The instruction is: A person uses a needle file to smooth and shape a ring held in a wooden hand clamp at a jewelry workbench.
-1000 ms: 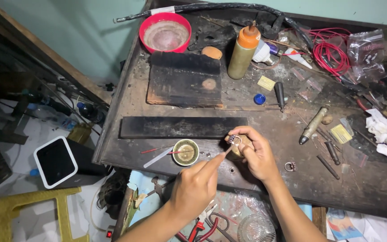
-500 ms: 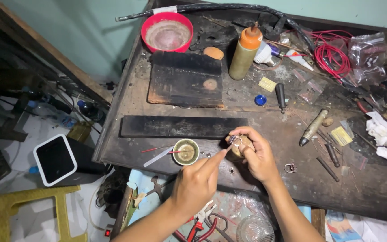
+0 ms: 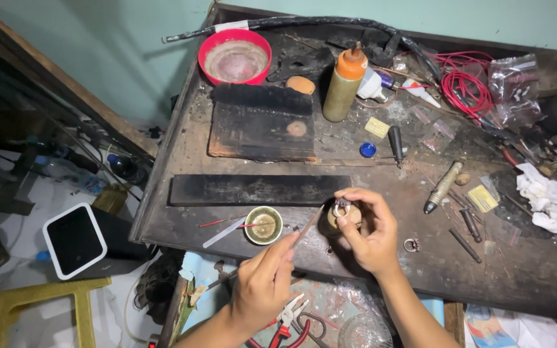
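Fingers of the right hand (image 3: pixel 370 233) pinch a small silver metal ring (image 3: pixel 341 209) over the dark workbench (image 3: pixel 504 270); the left hand (image 3: pixel 264 285) grips a thin stick (image 3: pixel 307 227), maybe a brush, touching it

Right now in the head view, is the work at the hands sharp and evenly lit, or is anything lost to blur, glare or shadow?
Head view: the ring in the right hand and the thin tool in the left hand read fairly sharp under soft, even light; no strong glare; the bench edges bow slightly; the left floor area sinks into shadow.
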